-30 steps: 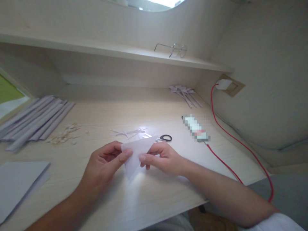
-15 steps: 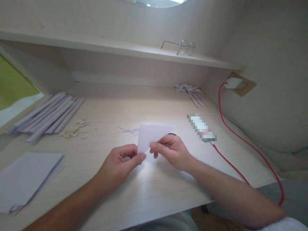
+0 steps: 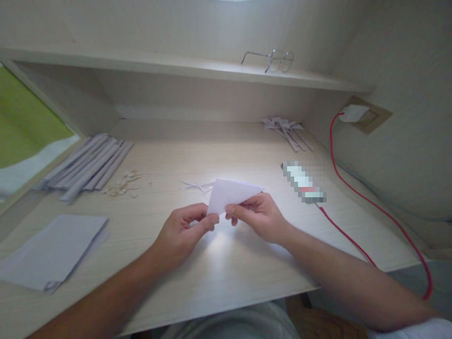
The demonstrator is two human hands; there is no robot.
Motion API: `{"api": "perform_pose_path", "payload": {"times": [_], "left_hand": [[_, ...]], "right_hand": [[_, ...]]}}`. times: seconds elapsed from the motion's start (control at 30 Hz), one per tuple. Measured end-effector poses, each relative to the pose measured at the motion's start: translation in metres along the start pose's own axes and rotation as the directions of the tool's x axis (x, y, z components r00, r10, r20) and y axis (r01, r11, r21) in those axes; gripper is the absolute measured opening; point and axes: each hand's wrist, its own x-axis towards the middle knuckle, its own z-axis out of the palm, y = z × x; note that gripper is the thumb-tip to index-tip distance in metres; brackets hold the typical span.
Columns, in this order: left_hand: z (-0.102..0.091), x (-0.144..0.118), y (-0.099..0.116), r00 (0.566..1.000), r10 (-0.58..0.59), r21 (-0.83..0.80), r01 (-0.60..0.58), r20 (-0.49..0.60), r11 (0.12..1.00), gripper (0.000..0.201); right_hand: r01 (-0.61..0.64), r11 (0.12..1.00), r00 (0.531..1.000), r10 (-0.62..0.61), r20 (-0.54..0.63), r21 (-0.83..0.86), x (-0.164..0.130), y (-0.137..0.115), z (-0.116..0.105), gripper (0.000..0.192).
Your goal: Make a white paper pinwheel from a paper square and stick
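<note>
Between my two hands is a small folded piece of white paper (image 3: 228,194), held up above the desk and slightly tilted. My left hand (image 3: 187,228) pinches its lower left corner between thumb and fingers. My right hand (image 3: 259,216) grips the lower right edge, the thumb in front and the other fingers partly hidden behind. Just behind the paper, thin white paper strips (image 3: 196,187) lie on the desk, partly covered by it.
Rolled paper tubes (image 3: 93,165) lie at the left, beside small pale scraps (image 3: 123,183). White sheets (image 3: 60,249) rest at the near left. Folded paper pieces (image 3: 286,129) lie at the back right. A phone (image 3: 303,182) charges by a red cable (image 3: 353,240). Glasses (image 3: 278,61) sit on the shelf.
The paper has tilted, its right side dropping lower, and both hands stay on it. The whole view has shifted, so things on the desk appear slightly further right and higher.
</note>
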Motion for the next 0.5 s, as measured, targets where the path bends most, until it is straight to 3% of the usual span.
{"api": "perform_pose_path", "payload": {"times": [0.2,0.3,0.43,0.5], "left_hand": [[-0.001,0.001,-0.002,0.999,0.013,-0.052,-0.015,-0.041,0.999,0.029],[-0.003,0.002,-0.002,0.997,0.031,-0.047,-0.035,-0.077,0.998,0.029],[-0.006,0.003,-0.005,0.994,0.050,-0.041,-0.054,-0.102,0.998,0.029],[-0.008,0.004,-0.006,0.993,0.053,-0.043,-0.058,-0.110,0.997,0.027]], "right_hand": [[-0.002,1.000,1.000,0.001,-0.030,-0.019,-0.001,-0.001,-0.001,0.026],[0.012,0.998,0.997,-0.007,-0.072,0.064,0.002,-0.002,-0.004,0.020],[0.111,0.977,0.973,-0.069,-0.219,0.183,0.007,-0.004,-0.014,0.047],[0.157,0.972,0.965,-0.114,-0.235,0.175,0.008,-0.004,-0.017,0.046]]}}
